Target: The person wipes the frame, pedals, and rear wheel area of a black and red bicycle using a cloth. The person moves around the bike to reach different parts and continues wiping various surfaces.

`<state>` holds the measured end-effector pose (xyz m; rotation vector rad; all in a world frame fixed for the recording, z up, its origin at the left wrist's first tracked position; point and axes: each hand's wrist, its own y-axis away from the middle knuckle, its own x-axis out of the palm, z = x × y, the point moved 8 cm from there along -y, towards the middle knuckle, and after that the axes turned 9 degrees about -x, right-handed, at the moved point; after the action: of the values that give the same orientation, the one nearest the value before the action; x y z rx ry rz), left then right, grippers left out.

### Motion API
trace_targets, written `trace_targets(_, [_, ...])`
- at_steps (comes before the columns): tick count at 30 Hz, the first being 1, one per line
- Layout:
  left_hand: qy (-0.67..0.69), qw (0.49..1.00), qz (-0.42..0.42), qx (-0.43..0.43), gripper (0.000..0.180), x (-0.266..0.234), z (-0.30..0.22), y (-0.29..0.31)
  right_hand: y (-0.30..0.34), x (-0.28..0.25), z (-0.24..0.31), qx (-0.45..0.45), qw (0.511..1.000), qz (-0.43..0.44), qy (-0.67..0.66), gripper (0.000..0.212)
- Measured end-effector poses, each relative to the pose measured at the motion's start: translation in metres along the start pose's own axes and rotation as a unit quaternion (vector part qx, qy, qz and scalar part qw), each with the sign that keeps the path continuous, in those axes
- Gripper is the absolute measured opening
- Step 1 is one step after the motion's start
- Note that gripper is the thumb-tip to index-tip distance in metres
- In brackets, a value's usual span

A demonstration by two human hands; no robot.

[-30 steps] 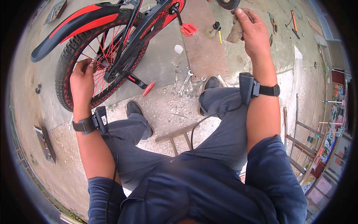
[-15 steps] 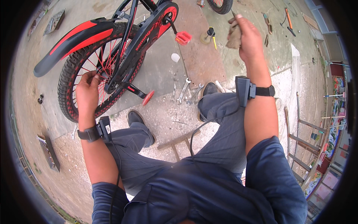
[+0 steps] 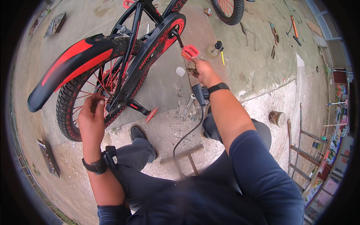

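A small black and red bicycle [image 3: 142,48] stands in front of me, its rear wheel [image 3: 86,97] under a red and black mudguard [image 3: 75,60]. My left hand [image 3: 92,116] rests on the red spokes of that wheel, fingers curled near the axle. My right hand [image 3: 200,71] reaches forward just below the red pedal [image 3: 190,51]; its fingers are closed on a small dark object that I cannot identify. Both wrists wear black bands.
Several wrenches [image 3: 185,105] lie on the concrete by my right knee. A small oil can [image 3: 214,48] and a yellow-handled tool [image 3: 222,56] sit beyond the pedal. A rusty tin [image 3: 277,118] stands at the right. Another wheel [image 3: 228,9] is at the top.
My right hand has come down from the far tools to the pedal. The view has shifted, and my left hand stays at the rear wheel spokes.
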<state>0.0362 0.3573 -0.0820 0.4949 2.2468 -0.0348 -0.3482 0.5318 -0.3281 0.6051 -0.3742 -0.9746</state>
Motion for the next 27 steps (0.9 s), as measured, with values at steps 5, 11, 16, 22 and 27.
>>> trace_targets(5, [-0.012, 0.999, 0.025, -0.033, 0.026, 0.01, -0.003, -0.004, -0.04, 0.012, -0.026, 0.046, 0.986, -0.024, -0.158, 0.025])
trace_targets(11, [-0.017, 0.998, 0.03, -0.046, 0.025, 0.014, -0.005, -0.003, -0.077, -0.001, -0.038, 0.051, 0.98, -0.055, -0.185, 0.024])
trace_targets(16, [0.004, 0.998, 0.037, -0.045, 0.025, 0.014, 0.0, -0.001, -0.087, -0.007, -0.025, 0.028, 0.979, -0.034, -0.199, 0.027])
trace_targets(22, [-0.007, 0.998, 0.04, -0.039, 0.025, 0.019, -0.005, -0.002, -0.078, -0.011, -0.019, 0.019, 0.99, -0.038, -0.136, 0.022])
trace_targets(27, [-0.018, 0.998, 0.038, -0.053, 0.024, 0.019, -0.005, -0.002, -0.081, -0.022, 0.0, -0.008, 0.986, -0.07, -0.154, 0.019])
